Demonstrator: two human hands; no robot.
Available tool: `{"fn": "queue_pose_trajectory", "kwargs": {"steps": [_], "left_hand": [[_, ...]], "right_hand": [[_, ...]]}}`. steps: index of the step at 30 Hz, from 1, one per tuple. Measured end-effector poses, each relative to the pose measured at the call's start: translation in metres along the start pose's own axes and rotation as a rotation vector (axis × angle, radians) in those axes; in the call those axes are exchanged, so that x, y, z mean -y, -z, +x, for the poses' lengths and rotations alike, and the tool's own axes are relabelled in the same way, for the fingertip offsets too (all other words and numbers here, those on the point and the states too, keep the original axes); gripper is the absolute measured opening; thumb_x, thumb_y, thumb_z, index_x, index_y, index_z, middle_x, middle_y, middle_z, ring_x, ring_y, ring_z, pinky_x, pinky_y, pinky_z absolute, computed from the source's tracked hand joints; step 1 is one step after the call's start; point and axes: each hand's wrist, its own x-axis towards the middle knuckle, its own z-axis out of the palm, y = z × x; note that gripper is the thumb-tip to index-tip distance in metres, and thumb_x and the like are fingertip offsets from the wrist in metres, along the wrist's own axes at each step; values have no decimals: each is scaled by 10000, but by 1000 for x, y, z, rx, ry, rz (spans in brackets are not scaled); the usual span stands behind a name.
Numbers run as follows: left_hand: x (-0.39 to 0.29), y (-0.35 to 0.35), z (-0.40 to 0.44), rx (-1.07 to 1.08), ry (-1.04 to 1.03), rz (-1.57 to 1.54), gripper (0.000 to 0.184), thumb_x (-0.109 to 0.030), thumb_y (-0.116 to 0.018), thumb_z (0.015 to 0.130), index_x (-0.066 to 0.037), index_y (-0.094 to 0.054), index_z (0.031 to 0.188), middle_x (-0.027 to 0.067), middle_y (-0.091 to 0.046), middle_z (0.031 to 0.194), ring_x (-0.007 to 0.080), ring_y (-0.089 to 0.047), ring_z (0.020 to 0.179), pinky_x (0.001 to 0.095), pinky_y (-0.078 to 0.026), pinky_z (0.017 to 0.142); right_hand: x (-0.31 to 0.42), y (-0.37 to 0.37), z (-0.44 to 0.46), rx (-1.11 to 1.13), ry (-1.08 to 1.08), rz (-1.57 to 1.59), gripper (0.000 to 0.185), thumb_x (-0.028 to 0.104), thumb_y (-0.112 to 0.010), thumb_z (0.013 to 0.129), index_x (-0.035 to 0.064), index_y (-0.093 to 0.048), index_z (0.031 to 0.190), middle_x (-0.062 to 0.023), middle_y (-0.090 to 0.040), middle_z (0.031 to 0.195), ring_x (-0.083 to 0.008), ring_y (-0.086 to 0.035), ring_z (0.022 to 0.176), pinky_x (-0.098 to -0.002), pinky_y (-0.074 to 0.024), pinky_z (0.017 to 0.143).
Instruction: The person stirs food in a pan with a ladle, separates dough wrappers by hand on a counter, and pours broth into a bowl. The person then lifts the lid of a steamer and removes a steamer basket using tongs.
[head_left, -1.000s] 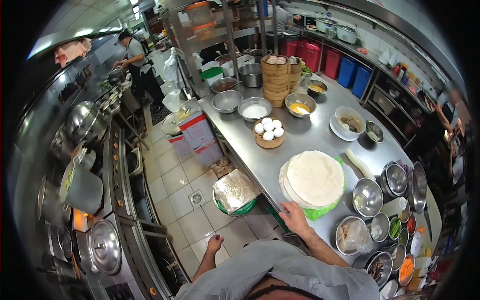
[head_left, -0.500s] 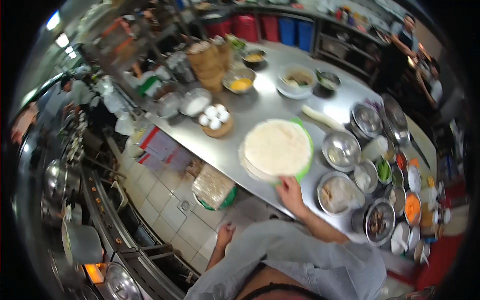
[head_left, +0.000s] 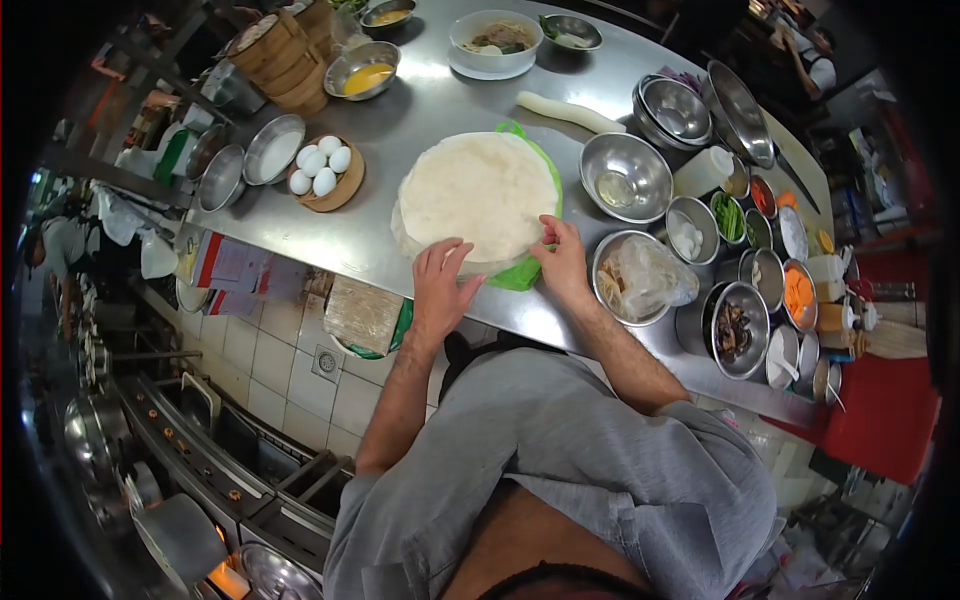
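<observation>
A stack of thin, round, pale sheets [head_left: 480,195] lies on the steel table, with green plastic [head_left: 520,272] showing under its right and near edges. My left hand [head_left: 443,285] is at the stack's near edge, thumb and fingers apart. By the right near edge is my right hand [head_left: 560,258], its fingers bent and the thumb apart from the index finger. Neither hand visibly lifts a sheet; contact at the fingertips is hard to make out. Beyond the stack lies a long white roll [head_left: 570,112].
White eggs [head_left: 324,168] sit in a round bamboo basket [head_left: 345,190] at the left. An empty-looking steel bowl [head_left: 626,178] and a bowl with a plastic bag [head_left: 645,278] stand right of the stack. A knife [head_left: 798,182] lies farther right. The stove [head_left: 190,450] is at lower left.
The view has turned and moved closer over the table. My left hand has come up from beside my body to the stack, and my right hand has shifted to its right near edge.
</observation>
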Motion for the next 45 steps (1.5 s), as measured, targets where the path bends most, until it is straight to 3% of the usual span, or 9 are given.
{"fn": "queue_pose_trajectory", "kwargs": {"steps": [3, 5, 11, 17, 21, 26, 33, 36, 45], "left_hand": [[2, -10, 21, 81, -120, 33, 487, -200, -728, 678, -87, -547, 1116, 89, -509, 1136, 277, -432, 1097, 404, -318, 941], [8, -23, 28, 132, -213, 44, 464, -233, -722, 675, -99, -555, 1086, 65, -509, 1103, 245, -421, 1089, 439, -284, 947], [10, -32, 39, 77, -331, 89, 241, -189, -704, 694, -85, -614, 891, 47, -564, 1008, 233, -482, 964, 406, -349, 881], [14, -45, 40, -73, -238, -58, 60, -112, -626, 754, -78, -599, 795, 37, -598, 836, 239, -534, 810, 370, -399, 776], [9, -35, 36, -67, -225, -176, 48, -95, -618, 758, -70, -596, 792, 39, -600, 850, 250, -540, 801, 367, -403, 765], [11, -27, 39, 118, -240, -106, 95, -94, -640, 755, -57, -596, 830, 63, -602, 894, 240, -544, 869, 361, -397, 788], [-16, -49, 57, 39, -261, -1, 201, -190, -684, 732, -91, -597, 883, 30, -585, 955, 234, -517, 935, 371, -372, 817], [-11, -54, 65, 160, -177, 29, 191, -215, -682, 738, -105, -611, 877, 14, -591, 937, 234, -518, 915, 363, -370, 820], [10, -61, 71, 260, 4, -234, 120, -207, -620, 797, -90, -623, 825, 18, -611, 848, 226, -523, 868, 374, -337, 806]], "right_hand": [[-10, -5, 1, -72, -50, -77, 481, 11, -624, 672, -2, -519, 1141, -123, -508, 935, -188, -529, 817, -287, -473, 710], [-11, -9, 3, -22, -276, 185, 487, -1, -616, 682, 6, -510, 1157, -105, -516, 956, -160, -520, 848, -271, -461, 722], [0, -3, 5, -72, -416, 588, 525, -26, -609, 693, 5, -468, 1197, -73, -516, 973, -143, -517, 825, -251, -453, 699], [9, 3, 7, -134, -574, 829, 524, 4, -614, 748, -14, -401, 1227, -95, -526, 961, -140, -524, 777, -241, -444, 652], [9, 8, 17, -7, -591, 1049, 411, 35, -605, 795, -3, -420, 1160, -89, -542, 897, -160, -551, 717, -261, -475, 622], [5, 9, 20, -61, -505, 1027, 373, -17, -593, 790, 3, -434, 1127, -101, -535, 918, -170, -561, 729, -280, -496, 626], [8, 9, 25, 12, -416, 960, 402, -52, -633, 744, 15, -468, 1104, -81, -515, 921, -145, -554, 706, -235, -468, 586], [6, 7, 26, 18, -400, 912, 382, -38, -641, 748, 13, -480, 1091, -72, -520, 905, -136, -550, 688, -229, -450, 568], [-4, 0, 28, -19, -380, 872, 345, -34, -627, 749, 24, -485, 1058, -58, -520, 856, -131, -534, 660, -238, -450, 544]]}}
